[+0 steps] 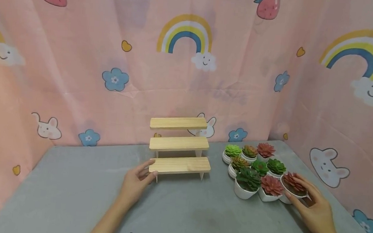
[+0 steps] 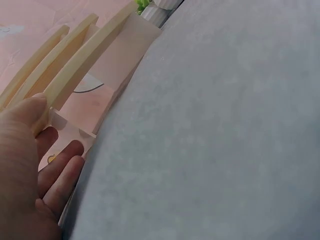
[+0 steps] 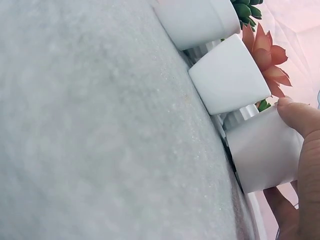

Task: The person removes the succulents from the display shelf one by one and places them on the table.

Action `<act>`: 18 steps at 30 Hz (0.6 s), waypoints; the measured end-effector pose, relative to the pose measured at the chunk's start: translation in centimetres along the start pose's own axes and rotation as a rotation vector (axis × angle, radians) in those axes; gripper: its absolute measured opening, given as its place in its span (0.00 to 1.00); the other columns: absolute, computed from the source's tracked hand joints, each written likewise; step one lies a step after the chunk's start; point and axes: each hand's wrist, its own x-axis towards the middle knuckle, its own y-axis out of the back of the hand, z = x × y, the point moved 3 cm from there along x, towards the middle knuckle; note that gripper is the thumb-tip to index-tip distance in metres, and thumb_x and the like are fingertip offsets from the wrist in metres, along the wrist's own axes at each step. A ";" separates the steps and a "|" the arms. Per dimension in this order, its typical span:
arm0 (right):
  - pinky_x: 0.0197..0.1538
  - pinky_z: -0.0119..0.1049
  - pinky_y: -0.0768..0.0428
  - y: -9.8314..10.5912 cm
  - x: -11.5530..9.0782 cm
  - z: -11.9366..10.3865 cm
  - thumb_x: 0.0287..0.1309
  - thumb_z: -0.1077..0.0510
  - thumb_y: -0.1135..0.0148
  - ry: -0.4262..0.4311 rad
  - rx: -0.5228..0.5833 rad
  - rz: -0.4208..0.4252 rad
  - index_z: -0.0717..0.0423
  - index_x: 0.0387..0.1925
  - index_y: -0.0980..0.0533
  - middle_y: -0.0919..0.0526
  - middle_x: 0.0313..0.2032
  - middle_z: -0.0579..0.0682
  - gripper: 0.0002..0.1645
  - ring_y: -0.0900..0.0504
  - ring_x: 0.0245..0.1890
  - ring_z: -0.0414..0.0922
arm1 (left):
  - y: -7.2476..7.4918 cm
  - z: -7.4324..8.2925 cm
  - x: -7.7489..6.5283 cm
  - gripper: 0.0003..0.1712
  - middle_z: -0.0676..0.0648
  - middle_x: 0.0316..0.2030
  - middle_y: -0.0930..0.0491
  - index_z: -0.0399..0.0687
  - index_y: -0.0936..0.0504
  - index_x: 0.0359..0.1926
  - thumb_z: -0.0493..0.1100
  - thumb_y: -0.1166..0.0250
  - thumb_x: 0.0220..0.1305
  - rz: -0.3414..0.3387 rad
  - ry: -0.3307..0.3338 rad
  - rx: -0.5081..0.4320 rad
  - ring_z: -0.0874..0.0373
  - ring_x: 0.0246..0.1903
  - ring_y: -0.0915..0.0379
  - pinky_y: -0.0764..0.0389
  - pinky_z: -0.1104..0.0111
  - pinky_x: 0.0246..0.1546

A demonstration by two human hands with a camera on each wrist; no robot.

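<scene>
My left hand pinches the left end of the lowest board of a three-tier wooden display stand. In the left wrist view, the thumb lies on the board and the other fingers curl below it. On the right, my right hand grips a white pot holding a dark red artificial succulent. Its thumb is at the near rim, with fingers round the far side. Beside that pot stands another white pot with a coral-red succulent.
Several more potted succulents cluster behind and left of the held one, among them a dark green one in front and a bright green one at the back. A grey cloth covers the table. Pink printed curtains hang behind and beside it.
</scene>
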 end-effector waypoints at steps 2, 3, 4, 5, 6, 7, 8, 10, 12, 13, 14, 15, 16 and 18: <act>0.50 0.07 0.30 0.1 0.0 0.2 0.53 0.71 0.27 -0.006 0.008 0.005 0.63 0.62 0.24 0.30 0.64 0.25 0.33 0.32 0.60 0.15 | -0.2 0.1 -0.1 0.31 0.39 0.50 0.13 0.50 0.20 0.63 0.50 0.25 0.59 0.016 -0.009 0.003 0.47 0.49 0.13 0.13 0.63 0.47; 0.50 0.07 0.30 0.2 0.0 0.2 0.53 0.71 0.27 -0.010 0.008 0.008 0.63 0.62 0.24 0.30 0.64 0.25 0.33 0.32 0.60 0.15 | -0.2 0.1 -0.2 0.31 0.39 0.49 0.13 0.49 0.19 0.62 0.51 0.24 0.58 0.022 -0.009 -0.006 0.48 0.49 0.13 0.13 0.63 0.47; 0.49 0.06 0.30 0.3 0.1 0.3 0.54 0.71 0.27 -0.014 0.000 0.010 0.63 0.63 0.24 0.30 0.65 0.25 0.33 0.32 0.59 0.15 | -0.3 0.2 -0.2 0.32 0.38 0.49 0.13 0.49 0.18 0.62 0.51 0.24 0.58 0.028 -0.001 -0.023 0.48 0.49 0.13 0.13 0.63 0.47; 0.49 0.06 0.30 0.3 0.1 0.3 0.54 0.70 0.27 -0.019 -0.003 0.013 0.63 0.63 0.24 0.30 0.64 0.24 0.33 0.32 0.59 0.14 | -0.4 0.2 -0.3 0.32 0.38 0.48 0.12 0.48 0.18 0.61 0.52 0.23 0.57 0.034 0.014 -0.040 0.48 0.49 0.13 0.13 0.63 0.47; 0.48 0.06 0.30 0.4 0.1 0.3 0.55 0.69 0.27 -0.022 -0.010 0.011 0.62 0.63 0.25 0.30 0.65 0.24 0.33 0.33 0.59 0.14 | -0.4 0.3 -0.3 0.31 0.38 0.46 0.12 0.47 0.17 0.60 0.52 0.23 0.57 0.040 0.034 -0.059 0.48 0.47 0.12 0.13 0.63 0.45; 0.48 0.06 0.30 0.4 0.1 0.4 0.55 0.69 0.27 -0.026 -0.017 0.008 0.62 0.64 0.25 0.30 0.65 0.24 0.33 0.33 0.58 0.13 | -0.4 0.3 -0.3 0.31 0.38 0.45 0.12 0.47 0.17 0.59 0.52 0.23 0.56 0.044 0.061 -0.079 0.48 0.46 0.12 0.12 0.63 0.44; 0.48 0.06 0.30 0.3 0.2 0.4 0.55 0.68 0.27 -0.029 -0.019 0.006 0.61 0.64 0.25 0.30 0.65 0.24 0.34 0.33 0.58 0.13 | -0.4 0.3 -0.2 0.30 0.38 0.45 0.11 0.47 0.16 0.59 0.52 0.23 0.56 0.047 0.090 -0.097 0.48 0.45 0.12 0.12 0.63 0.43; 0.47 0.06 0.30 0.2 0.2 0.4 0.56 0.67 0.27 -0.039 -0.023 0.003 0.61 0.65 0.26 0.30 0.66 0.25 0.34 0.34 0.58 0.13 | -0.4 0.4 -0.2 0.29 0.38 0.45 0.12 0.47 0.16 0.58 0.51 0.23 0.57 0.045 0.145 -0.136 0.49 0.43 0.11 0.12 0.63 0.42; 0.47 0.06 0.30 0.1 0.1 0.5 0.57 0.66 0.27 -0.055 -0.030 0.004 0.60 0.65 0.26 0.30 0.67 0.27 0.34 0.34 0.57 0.13 | -0.3 0.5 -0.2 0.28 0.38 0.51 0.14 0.46 0.17 0.59 0.48 0.25 0.59 0.040 0.192 -0.166 0.50 0.43 0.11 0.12 0.64 0.43; 0.46 0.06 0.30 0.0 0.1 0.4 0.57 0.66 0.27 -0.060 -0.034 0.005 0.60 0.65 0.26 0.30 0.67 0.29 0.34 0.34 0.56 0.12 | -0.2 0.6 -0.2 0.28 0.37 0.54 0.15 0.46 0.18 0.60 0.47 0.26 0.60 0.039 0.211 -0.183 0.50 0.44 0.12 0.12 0.64 0.44; 0.46 0.06 0.30 0.0 0.1 0.4 0.57 0.66 0.27 -0.063 -0.031 0.005 0.60 0.65 0.26 0.30 0.67 0.28 0.34 0.33 0.56 0.12 | -0.2 0.7 -0.3 0.28 0.36 0.58 0.18 0.44 0.18 0.61 0.45 0.27 0.61 0.038 0.226 -0.205 0.51 0.45 0.12 0.12 0.64 0.44; 0.45 0.06 0.30 -0.1 0.1 0.3 0.57 0.65 0.27 -0.069 -0.030 0.005 0.60 0.65 0.26 0.30 0.67 0.28 0.33 0.33 0.55 0.12 | -0.1 0.8 -0.4 0.28 0.35 0.61 0.20 0.44 0.19 0.62 0.44 0.28 0.61 0.034 0.239 -0.227 0.51 0.47 0.13 0.13 0.64 0.46; 0.45 0.06 0.29 -0.1 0.0 0.3 0.57 0.65 0.27 -0.076 -0.028 0.006 0.59 0.65 0.25 0.30 0.66 0.28 0.33 0.33 0.55 0.12 | 0.0 0.8 -0.5 0.28 0.35 0.64 0.23 0.43 0.20 0.63 0.43 0.29 0.62 0.028 0.251 -0.245 0.50 0.49 0.14 0.13 0.64 0.47; 0.43 0.07 0.28 -0.2 0.1 0.3 0.58 0.64 0.28 -0.079 -0.032 0.006 0.58 0.66 0.26 0.30 0.67 0.29 0.33 0.33 0.54 0.12 | 0.2 1.0 -0.7 0.29 0.35 0.68 0.28 0.42 0.21 0.64 0.42 0.29 0.62 0.013 0.265 -0.277 0.48 0.53 0.16 0.14 0.63 0.50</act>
